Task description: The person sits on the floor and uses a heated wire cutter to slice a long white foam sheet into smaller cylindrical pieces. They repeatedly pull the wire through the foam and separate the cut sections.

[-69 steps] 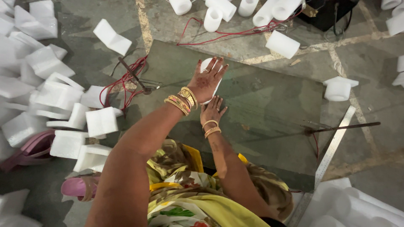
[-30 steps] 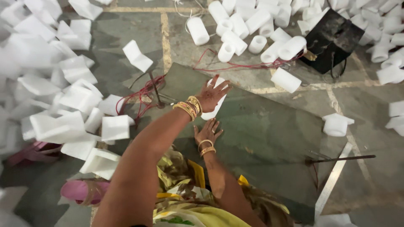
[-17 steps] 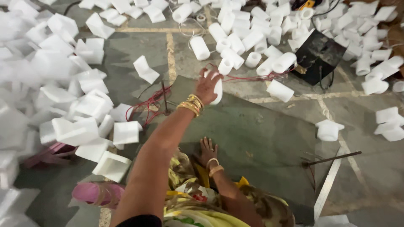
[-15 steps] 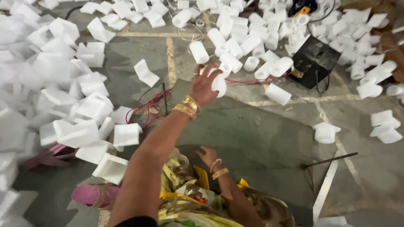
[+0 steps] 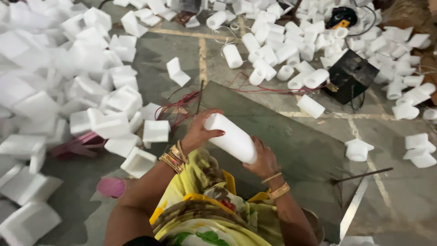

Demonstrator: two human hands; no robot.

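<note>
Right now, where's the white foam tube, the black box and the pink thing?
white foam cylinder (image 5: 231, 138), head view, middle of its side.
black box (image 5: 351, 74), head view, top face.
pink disc (image 5: 111, 187), head view, centre.

1. The light is even and fairly bright, diffuse, with no single strong source to be told.
2. The white foam pieces (image 5: 54, 64) at the left edge are overexposed; their surfaces wash out and lose detail.
3. Shadows are soft and short, lying close under the foam blocks on the grey floor (image 5: 400, 196).
4. The wide lens bends the scene towards the edges.
5. The centre is reasonably sharp; the corners look slightly smeared.
</note>
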